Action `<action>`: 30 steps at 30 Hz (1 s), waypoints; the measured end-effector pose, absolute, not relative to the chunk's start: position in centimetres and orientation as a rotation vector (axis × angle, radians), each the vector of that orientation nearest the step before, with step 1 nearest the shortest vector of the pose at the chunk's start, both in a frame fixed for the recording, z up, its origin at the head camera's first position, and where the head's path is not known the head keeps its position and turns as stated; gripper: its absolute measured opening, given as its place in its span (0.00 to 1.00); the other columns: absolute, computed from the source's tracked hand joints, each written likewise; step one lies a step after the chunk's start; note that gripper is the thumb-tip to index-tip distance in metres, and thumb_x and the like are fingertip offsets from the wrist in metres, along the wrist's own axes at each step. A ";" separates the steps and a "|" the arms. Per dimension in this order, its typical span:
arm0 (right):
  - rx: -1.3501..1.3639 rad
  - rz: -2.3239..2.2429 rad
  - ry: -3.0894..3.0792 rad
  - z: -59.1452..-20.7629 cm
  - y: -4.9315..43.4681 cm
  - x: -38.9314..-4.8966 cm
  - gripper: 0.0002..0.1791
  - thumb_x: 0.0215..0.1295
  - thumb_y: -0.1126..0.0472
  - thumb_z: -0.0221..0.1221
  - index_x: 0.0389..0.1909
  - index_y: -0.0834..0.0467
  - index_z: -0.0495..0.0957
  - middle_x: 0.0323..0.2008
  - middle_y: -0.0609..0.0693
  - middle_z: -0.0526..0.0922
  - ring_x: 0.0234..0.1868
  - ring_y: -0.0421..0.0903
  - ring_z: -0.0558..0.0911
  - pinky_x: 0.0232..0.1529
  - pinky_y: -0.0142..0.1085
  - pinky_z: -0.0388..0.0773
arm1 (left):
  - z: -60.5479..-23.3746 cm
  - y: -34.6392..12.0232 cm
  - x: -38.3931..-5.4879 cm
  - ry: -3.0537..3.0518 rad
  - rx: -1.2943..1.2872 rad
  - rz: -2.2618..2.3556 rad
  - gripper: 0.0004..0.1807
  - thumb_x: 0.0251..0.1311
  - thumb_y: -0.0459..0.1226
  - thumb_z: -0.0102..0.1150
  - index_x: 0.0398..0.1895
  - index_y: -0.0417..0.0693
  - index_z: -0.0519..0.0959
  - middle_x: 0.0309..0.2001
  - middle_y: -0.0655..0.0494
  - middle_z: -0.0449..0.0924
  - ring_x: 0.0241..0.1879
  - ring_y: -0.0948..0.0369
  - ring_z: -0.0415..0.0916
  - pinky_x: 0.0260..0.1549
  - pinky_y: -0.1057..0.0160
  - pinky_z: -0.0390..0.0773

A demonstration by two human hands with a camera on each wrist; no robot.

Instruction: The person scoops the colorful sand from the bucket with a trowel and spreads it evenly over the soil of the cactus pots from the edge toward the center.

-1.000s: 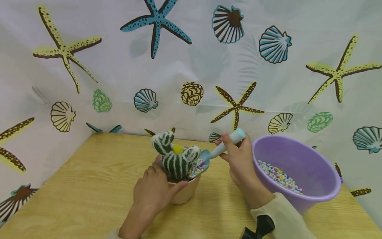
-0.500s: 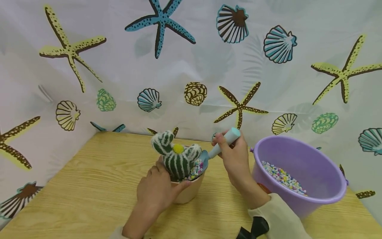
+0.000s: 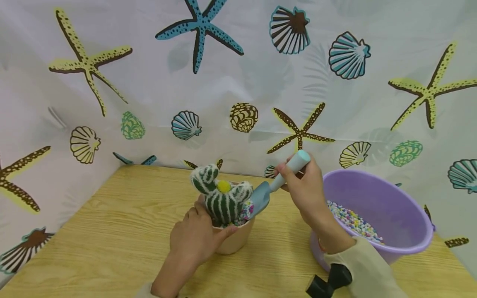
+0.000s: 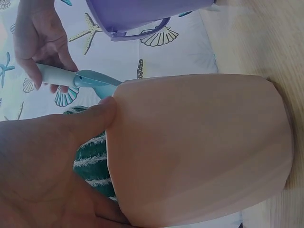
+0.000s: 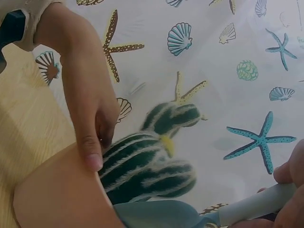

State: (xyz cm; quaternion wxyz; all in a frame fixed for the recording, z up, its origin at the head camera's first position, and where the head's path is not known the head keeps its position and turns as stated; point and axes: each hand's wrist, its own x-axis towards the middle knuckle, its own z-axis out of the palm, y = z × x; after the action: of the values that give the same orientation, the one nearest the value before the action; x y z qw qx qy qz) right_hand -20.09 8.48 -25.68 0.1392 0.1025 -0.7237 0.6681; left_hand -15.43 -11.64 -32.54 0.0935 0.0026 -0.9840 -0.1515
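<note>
A plush cactus (image 3: 222,205), green with white fuzzy stripes and a yellow flower, stands in a peach flowerpot (image 3: 234,242). My left hand (image 3: 193,236) grips the pot's rim on the left, its thumb on the near side; some of its fingers are hidden behind the plant. With my right hand (image 3: 305,186) I hold a light-blue trowel (image 3: 292,167) by its handle. The tilted blade dips over the pot's right rim, beside colorful pebbles (image 3: 246,210) at the cactus's foot. In the right wrist view the blade (image 5: 161,213) lies close to the pot's edge.
A purple bucket (image 3: 376,178) stands on the wooden table (image 3: 123,231) to the right, close to my right forearm. Inside it lie more colorful pebbles (image 3: 354,221). Behind the table hangs a white cloth (image 3: 223,87) printed with starfish and shells.
The trowel first tipped steeper against the pot, then drew up and to the right with my right hand, showing more of its blade. My left hand keeps its grip on the pot.
</note>
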 end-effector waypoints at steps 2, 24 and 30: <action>0.318 1.922 -2.092 -25.2 8.7 -19.9 0.08 0.67 0.71 0.53 0.43 0.66 0.65 0.36 0.57 0.78 0.35 0.36 0.82 0.38 0.35 0.83 | -32.5 -11.7 -15.4 -2.923 0.009 -0.448 0.57 0.51 0.67 0.56 0.60 0.18 0.62 0.49 0.26 0.75 0.40 0.41 0.80 0.28 0.50 0.80; 0.347 1.873 -2.072 -26.1 8.5 -19.7 0.06 0.66 0.72 0.54 0.40 0.66 0.66 0.34 0.56 0.77 0.34 0.35 0.82 0.38 0.34 0.82 | -33.1 -11.4 -15.3 -2.903 0.020 -0.449 0.57 0.53 0.67 0.54 0.64 0.22 0.60 0.48 0.30 0.77 0.39 0.42 0.80 0.30 0.48 0.79; 0.358 1.925 -2.078 -25.9 8.5 -19.3 0.06 0.67 0.71 0.53 0.40 0.65 0.66 0.33 0.53 0.78 0.35 0.37 0.83 0.37 0.36 0.83 | -32.8 -11.8 -15.7 -2.803 -0.006 -0.421 0.46 0.62 0.61 0.49 0.60 0.23 0.67 0.38 0.32 0.82 0.15 0.52 0.74 0.11 0.60 0.70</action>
State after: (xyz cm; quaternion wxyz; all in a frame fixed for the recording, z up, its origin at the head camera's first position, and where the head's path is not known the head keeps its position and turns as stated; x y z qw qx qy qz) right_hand -19.33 8.54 -25.93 0.1427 0.1242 -0.7204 0.6672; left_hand -15.70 -11.80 -32.79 0.1528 -0.0021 -0.9773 -0.1468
